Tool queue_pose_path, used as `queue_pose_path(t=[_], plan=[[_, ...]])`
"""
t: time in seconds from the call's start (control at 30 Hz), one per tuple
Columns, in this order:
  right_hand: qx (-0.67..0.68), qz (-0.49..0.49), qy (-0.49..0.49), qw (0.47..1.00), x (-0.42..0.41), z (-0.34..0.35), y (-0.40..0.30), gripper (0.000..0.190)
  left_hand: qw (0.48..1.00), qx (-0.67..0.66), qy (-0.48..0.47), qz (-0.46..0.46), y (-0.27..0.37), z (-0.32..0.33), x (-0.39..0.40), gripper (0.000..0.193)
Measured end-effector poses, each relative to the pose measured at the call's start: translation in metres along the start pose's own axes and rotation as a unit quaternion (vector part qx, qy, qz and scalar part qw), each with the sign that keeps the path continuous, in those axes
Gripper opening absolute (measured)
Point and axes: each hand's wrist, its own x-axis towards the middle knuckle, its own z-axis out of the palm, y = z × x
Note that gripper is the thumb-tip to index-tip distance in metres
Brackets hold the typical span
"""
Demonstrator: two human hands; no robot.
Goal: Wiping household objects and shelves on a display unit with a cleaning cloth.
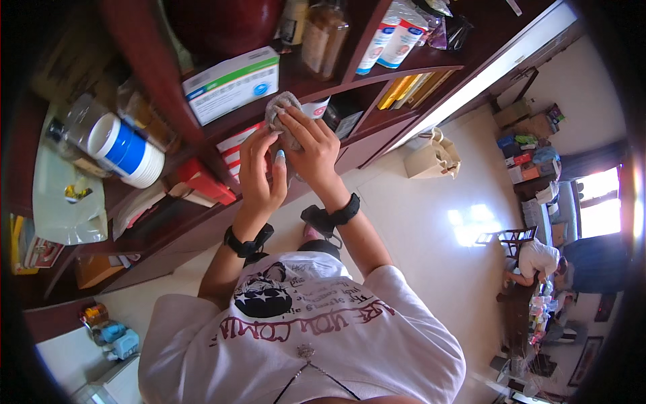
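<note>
A crumpled grey cloth [283,107] is bunched up between my hands, in front of a dark red wooden shelf unit [353,88]. My right hand [314,146] lies over the cloth with its fingers spread along the top. From the other side, my left hand [262,169] holds the cloth's edge at its fingertips, its thumb standing apart. Part of the cloth is hidden behind the hands. Just beyond them, a white and green box [232,86] stands on a shelf. Red and white packaging [237,151] sits in the compartment below, partly covered by my left hand.
Stacked paper cups [126,151] and a glass bottle [323,43] stand on the shelves, near white packs [398,43] and yellow books [404,91]. A cream bag [433,156] rests on the tiled floor [404,212]. Far right, a person [537,260] leans over a cluttered table [517,313].
</note>
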Motion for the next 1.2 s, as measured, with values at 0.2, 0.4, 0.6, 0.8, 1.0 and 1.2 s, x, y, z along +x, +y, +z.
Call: queue_pose_path(t=[0.2,0.4,0.6,0.8,1.0,1.2], plan=[[0.005,-0.007,0.015,1.0,0.008,-0.033,0.07,0.05,1.0,0.003,-0.003,0.014,0.009,0.076,0.015,0.032],[0.011,-0.027,0.009,1.0,0.012,-0.069,0.144,0.051,1.0,0.0,-0.007,-0.003,0.026,0.152,0.034,0.032],[-0.014,0.002,0.024,1.0,0.025,-0.108,0.194,0.049,0.997,-0.051,-0.041,0.031,0.037,0.206,0.061,0.036],[-0.062,0.037,0.127,0.989,0.068,-0.128,0.234,0.044,0.993,-0.062,-0.054,0.084,0.05,0.255,0.105,0.044],[-0.062,0.132,-0.069,0.987,0.097,-0.124,0.282,0.024,0.996,-0.051,-0.041,0.052,0.043,0.31,0.141,0.048],[-0.045,0.181,-0.115,0.976,0.102,-0.142,0.311,0.026,0.998,-0.013,-0.027,0.055,0.044,0.355,0.158,0.046]])
